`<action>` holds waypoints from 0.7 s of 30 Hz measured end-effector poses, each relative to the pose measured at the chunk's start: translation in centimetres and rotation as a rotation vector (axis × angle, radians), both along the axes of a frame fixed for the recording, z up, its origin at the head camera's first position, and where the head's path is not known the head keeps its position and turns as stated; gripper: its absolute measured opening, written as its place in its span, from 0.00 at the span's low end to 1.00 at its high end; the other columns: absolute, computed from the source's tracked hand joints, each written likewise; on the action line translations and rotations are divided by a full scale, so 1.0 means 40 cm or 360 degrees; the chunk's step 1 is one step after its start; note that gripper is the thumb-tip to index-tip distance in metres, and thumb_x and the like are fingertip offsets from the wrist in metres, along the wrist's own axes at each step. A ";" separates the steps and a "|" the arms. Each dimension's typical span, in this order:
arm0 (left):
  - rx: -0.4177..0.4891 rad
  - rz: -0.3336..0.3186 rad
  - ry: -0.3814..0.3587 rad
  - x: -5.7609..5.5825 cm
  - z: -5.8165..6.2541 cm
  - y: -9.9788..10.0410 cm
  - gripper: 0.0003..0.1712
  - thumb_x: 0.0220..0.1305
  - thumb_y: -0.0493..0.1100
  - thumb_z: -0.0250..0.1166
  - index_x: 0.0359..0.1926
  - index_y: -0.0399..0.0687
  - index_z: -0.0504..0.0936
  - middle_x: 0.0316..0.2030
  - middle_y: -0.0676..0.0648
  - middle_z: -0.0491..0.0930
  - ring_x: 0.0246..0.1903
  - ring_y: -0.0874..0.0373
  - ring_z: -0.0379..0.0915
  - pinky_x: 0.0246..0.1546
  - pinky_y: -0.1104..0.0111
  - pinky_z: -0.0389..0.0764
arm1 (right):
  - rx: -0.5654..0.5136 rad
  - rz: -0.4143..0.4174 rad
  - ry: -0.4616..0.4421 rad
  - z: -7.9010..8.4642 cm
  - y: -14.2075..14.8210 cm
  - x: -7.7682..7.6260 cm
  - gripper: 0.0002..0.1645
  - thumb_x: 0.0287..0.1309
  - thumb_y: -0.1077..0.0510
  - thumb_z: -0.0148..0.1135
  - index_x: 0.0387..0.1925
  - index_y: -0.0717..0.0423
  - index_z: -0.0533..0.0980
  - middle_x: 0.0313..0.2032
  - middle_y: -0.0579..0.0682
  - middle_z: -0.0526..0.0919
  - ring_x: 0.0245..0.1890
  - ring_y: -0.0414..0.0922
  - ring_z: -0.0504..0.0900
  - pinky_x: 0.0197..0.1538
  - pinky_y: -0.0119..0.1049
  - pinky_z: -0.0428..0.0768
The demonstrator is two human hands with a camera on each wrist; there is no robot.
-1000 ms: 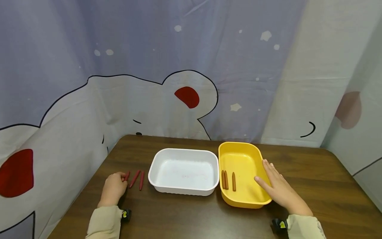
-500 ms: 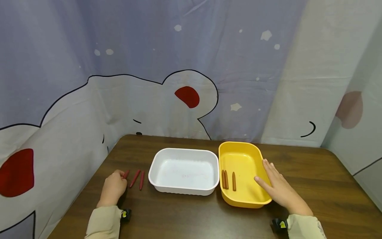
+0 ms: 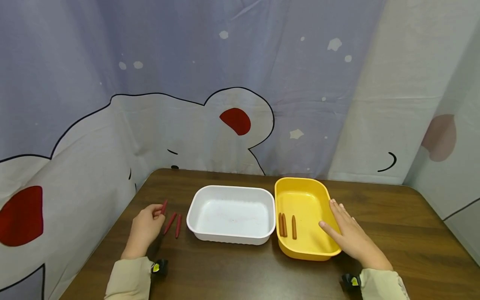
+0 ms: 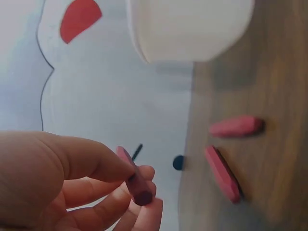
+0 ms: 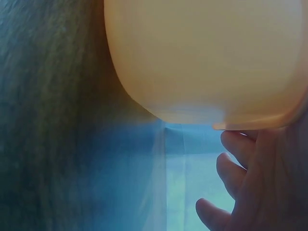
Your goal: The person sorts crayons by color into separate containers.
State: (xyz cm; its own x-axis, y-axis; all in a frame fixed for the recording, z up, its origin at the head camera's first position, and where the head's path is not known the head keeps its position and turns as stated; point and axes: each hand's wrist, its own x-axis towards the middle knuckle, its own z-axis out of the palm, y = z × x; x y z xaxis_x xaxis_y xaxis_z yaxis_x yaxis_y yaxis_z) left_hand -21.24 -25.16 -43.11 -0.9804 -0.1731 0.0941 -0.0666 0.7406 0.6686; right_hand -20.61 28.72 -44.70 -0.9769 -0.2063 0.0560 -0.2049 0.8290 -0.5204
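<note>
My left hand [image 3: 145, 227] pinches a red crayon [image 3: 164, 206] between thumb and fingers, just over the table's left side. In the left wrist view the held crayon [image 4: 137, 184] points its flat end toward the camera. Two more red crayons, one leaning [image 3: 170, 223] and one straighter [image 3: 178, 226], lie on the table right of that hand. My right hand [image 3: 354, 237] rests on the right rim of a yellow tray [image 3: 305, 204], its fingers straight and the thumb over the inside. Several brown crayons [image 3: 294, 227] lie at the tray's left side.
A white tray [image 3: 232, 240] stands between the red crayons and the yellow tray, close against the latter. All of it is on a brown wooden table [image 3: 232, 275]. A printed curtain [image 3: 180, 125] hangs behind the table and along its sides.
My left hand has lifted one red crayon off the table, moving slightly up and to the right, with the crayon now more upright. My right hand and both trays have stayed put.
</note>
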 end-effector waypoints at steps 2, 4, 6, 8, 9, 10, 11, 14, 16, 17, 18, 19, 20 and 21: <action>0.0048 -0.0018 0.0005 -0.001 0.007 0.007 0.23 0.68 0.35 0.55 0.60 0.27 0.76 0.50 0.31 0.82 0.50 0.38 0.79 0.49 0.47 0.79 | 0.0015 0.0001 0.0008 -0.001 0.001 -0.001 0.52 0.73 0.36 0.52 0.80 0.61 0.42 0.79 0.65 0.43 0.77 0.68 0.43 0.69 0.74 0.46; 0.0101 -0.0037 0.0014 -0.002 0.013 0.013 0.22 0.70 0.36 0.56 0.61 0.28 0.76 0.51 0.31 0.82 0.52 0.37 0.79 0.51 0.47 0.79 | 0.0030 0.0000 0.0013 -0.002 0.002 -0.001 0.53 0.73 0.36 0.52 0.80 0.61 0.42 0.79 0.65 0.43 0.77 0.68 0.43 0.69 0.74 0.46; 0.0158 -0.0062 0.0016 -0.002 0.018 0.020 0.22 0.71 0.37 0.56 0.62 0.28 0.75 0.52 0.30 0.82 0.53 0.37 0.79 0.51 0.47 0.80 | 0.0041 0.0000 0.0018 -0.002 0.002 -0.002 0.53 0.73 0.36 0.52 0.80 0.61 0.42 0.79 0.65 0.44 0.77 0.68 0.43 0.70 0.74 0.46; 0.0254 -0.0093 0.0011 -0.003 0.023 0.026 0.23 0.73 0.37 0.57 0.63 0.28 0.74 0.53 0.30 0.81 0.53 0.38 0.80 0.51 0.50 0.81 | 0.0050 0.0002 0.0018 -0.001 0.002 -0.002 0.53 0.73 0.36 0.52 0.80 0.61 0.42 0.79 0.65 0.43 0.77 0.68 0.43 0.70 0.73 0.46; 0.0315 -0.0110 0.0006 -0.003 0.025 0.030 0.22 0.73 0.37 0.57 0.63 0.27 0.74 0.52 0.30 0.81 0.52 0.39 0.80 0.51 0.52 0.82 | 0.0052 0.0002 0.0018 -0.001 0.002 -0.002 0.53 0.73 0.36 0.52 0.80 0.61 0.42 0.79 0.65 0.43 0.77 0.68 0.43 0.70 0.73 0.46; 0.0379 -0.0128 -0.0003 -0.003 0.027 0.034 0.23 0.74 0.36 0.57 0.64 0.27 0.73 0.53 0.30 0.81 0.51 0.40 0.81 0.50 0.55 0.83 | 0.0054 0.0002 0.0018 0.000 0.001 -0.002 0.53 0.73 0.36 0.52 0.80 0.61 0.42 0.79 0.65 0.43 0.77 0.68 0.43 0.70 0.73 0.45; 0.0452 -0.0141 -0.0011 -0.003 0.028 0.038 0.22 0.74 0.36 0.56 0.64 0.26 0.73 0.52 0.30 0.81 0.50 0.42 0.81 0.49 0.58 0.84 | 0.0058 0.0002 0.0019 0.001 0.001 -0.002 0.53 0.73 0.35 0.52 0.80 0.61 0.42 0.79 0.65 0.43 0.77 0.68 0.43 0.70 0.73 0.45; 0.0675 -0.0195 -0.0039 -0.005 0.033 0.051 0.22 0.74 0.34 0.56 0.65 0.25 0.71 0.52 0.30 0.81 0.47 0.49 0.82 0.45 0.68 0.84 | 0.0071 0.0000 0.0023 0.003 0.001 -0.001 0.53 0.73 0.35 0.51 0.80 0.62 0.42 0.79 0.65 0.43 0.77 0.68 0.43 0.70 0.73 0.45; 0.0790 -0.0238 -0.0054 -0.006 0.035 0.061 0.23 0.74 0.33 0.56 0.65 0.25 0.70 0.52 0.31 0.81 0.46 0.55 0.82 0.44 0.71 0.84 | 0.0073 0.0000 0.0022 0.004 0.001 0.000 0.53 0.73 0.35 0.51 0.80 0.62 0.42 0.79 0.65 0.43 0.77 0.68 0.43 0.70 0.73 0.45; 0.0840 -0.0258 -0.0063 -0.007 0.035 0.066 0.23 0.74 0.33 0.57 0.65 0.25 0.70 0.52 0.31 0.81 0.45 0.57 0.82 0.44 0.71 0.83 | 0.0073 0.0000 0.0023 0.004 0.001 0.000 0.53 0.73 0.35 0.51 0.80 0.62 0.43 0.79 0.65 0.43 0.77 0.68 0.43 0.71 0.72 0.45; 0.0884 -0.0281 -0.0072 -0.007 0.036 0.071 0.23 0.74 0.33 0.57 0.65 0.25 0.70 0.52 0.32 0.81 0.44 0.59 0.82 0.44 0.72 0.83 | 0.0073 -0.0001 0.0019 0.004 0.001 0.000 0.52 0.73 0.35 0.51 0.80 0.62 0.43 0.79 0.64 0.43 0.77 0.67 0.43 0.71 0.72 0.45; 0.0922 -0.0302 -0.0080 -0.006 0.036 0.077 0.23 0.74 0.33 0.57 0.65 0.25 0.70 0.52 0.32 0.81 0.44 0.61 0.81 0.45 0.72 0.83 | 0.0072 0.0000 0.0015 0.003 0.001 0.000 0.52 0.74 0.35 0.51 0.80 0.61 0.42 0.79 0.64 0.42 0.77 0.67 0.43 0.71 0.72 0.45; 0.0949 -0.0321 -0.0091 -0.004 0.036 0.082 0.24 0.74 0.34 0.58 0.65 0.25 0.70 0.52 0.32 0.81 0.43 0.62 0.81 0.45 0.72 0.83 | 0.0071 0.0000 0.0010 0.003 0.000 0.001 0.52 0.74 0.35 0.50 0.80 0.61 0.42 0.79 0.64 0.42 0.77 0.67 0.42 0.71 0.71 0.45; 0.0970 -0.0335 -0.0099 -0.003 0.036 0.089 0.24 0.73 0.34 0.59 0.65 0.25 0.70 0.53 0.32 0.80 0.43 0.63 0.81 0.45 0.72 0.83 | 0.0066 0.0002 0.0009 0.002 -0.001 0.001 0.52 0.74 0.35 0.50 0.80 0.61 0.42 0.79 0.64 0.42 0.77 0.67 0.42 0.72 0.71 0.45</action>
